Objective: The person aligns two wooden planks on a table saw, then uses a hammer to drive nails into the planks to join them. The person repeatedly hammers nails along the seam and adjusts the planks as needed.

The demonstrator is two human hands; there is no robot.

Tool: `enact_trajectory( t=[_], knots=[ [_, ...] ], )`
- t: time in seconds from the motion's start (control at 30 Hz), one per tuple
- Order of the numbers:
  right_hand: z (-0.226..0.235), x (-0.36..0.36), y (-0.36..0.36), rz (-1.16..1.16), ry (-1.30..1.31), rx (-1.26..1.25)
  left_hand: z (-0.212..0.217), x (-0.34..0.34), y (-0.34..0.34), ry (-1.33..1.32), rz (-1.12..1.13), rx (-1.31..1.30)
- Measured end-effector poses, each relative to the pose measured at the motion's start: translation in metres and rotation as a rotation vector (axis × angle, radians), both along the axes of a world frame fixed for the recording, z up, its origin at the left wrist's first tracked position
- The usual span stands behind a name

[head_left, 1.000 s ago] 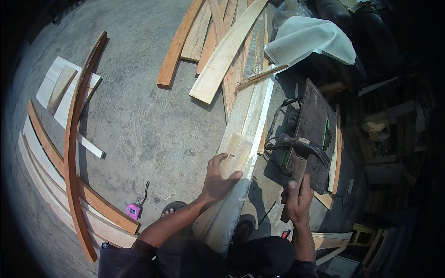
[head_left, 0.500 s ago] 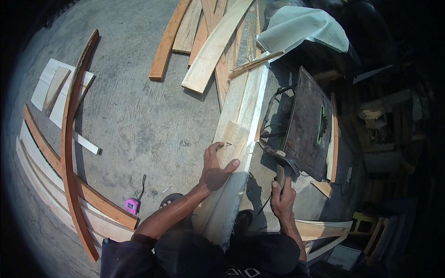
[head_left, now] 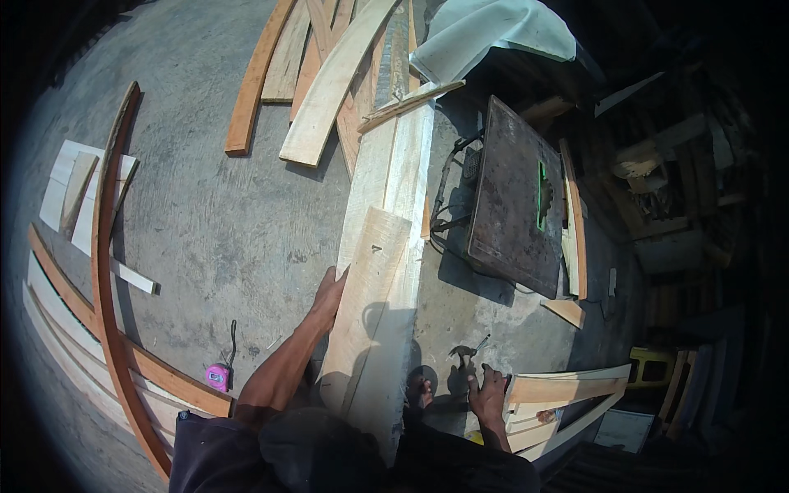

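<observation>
A pale short board (head_left: 362, 287) lies on top of longer planks (head_left: 403, 156) that stretch away from me. A bent-looking nail (head_left: 376, 248) sticks out near its far end. At the board's left edge, my left hand (head_left: 329, 297) is closed around the side, its fingers mostly hidden by the wood. My right hand (head_left: 487, 389) is empty, low over the floor to the right, with fingers apart. Just beyond its fingertips a dark claw hammer (head_left: 464, 351) appears to lie on the concrete, close to the hand's shadow.
A metal saw table (head_left: 514, 197) with a green-edged blade slot stands to the right. Loose boards (head_left: 567, 390) lie beside my right hand. A pink tape measure (head_left: 218, 377) rests on the floor left, near a long curved brown beam (head_left: 103, 246). More planks (head_left: 329, 90) lie ahead.
My right hand has let go of the hammer and moved down toward me. My left hand has shifted from the board's top to its left edge. The whole view has swung slightly.
</observation>
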State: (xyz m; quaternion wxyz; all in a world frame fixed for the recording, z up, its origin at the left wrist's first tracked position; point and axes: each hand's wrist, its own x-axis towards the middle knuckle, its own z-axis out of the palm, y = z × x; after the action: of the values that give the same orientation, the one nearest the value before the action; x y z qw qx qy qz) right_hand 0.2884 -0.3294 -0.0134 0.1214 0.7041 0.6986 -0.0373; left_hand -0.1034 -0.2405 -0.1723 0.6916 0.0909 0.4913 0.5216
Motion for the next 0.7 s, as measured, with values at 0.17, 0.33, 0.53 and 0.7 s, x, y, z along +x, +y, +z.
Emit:
enact_trajectory(
  t=[0.17, 0.33, 0.53, 0.7],
  knots=[
    [0.002, -0.049, 0.009, -0.087, 0.949, -0.677, 0.021, 0.003, -0.002, 0.158, 0.196, -0.086],
    [-0.031, -0.074, 0.001, -0.138, 1.17, -0.484, 0.048, -0.007, -0.005, 0.13, 0.279, -0.155],
    [-0.034, -0.073, -0.008, -0.102, 1.218, -0.398, 0.09, -0.026, -0.019, 0.172, 0.285, 0.023],
    [-0.005, -0.065, 0.015, 0.045, 1.402, -0.301, 0.158, -0.04, 0.009, 0.323, 0.079, 0.082]
  ],
)
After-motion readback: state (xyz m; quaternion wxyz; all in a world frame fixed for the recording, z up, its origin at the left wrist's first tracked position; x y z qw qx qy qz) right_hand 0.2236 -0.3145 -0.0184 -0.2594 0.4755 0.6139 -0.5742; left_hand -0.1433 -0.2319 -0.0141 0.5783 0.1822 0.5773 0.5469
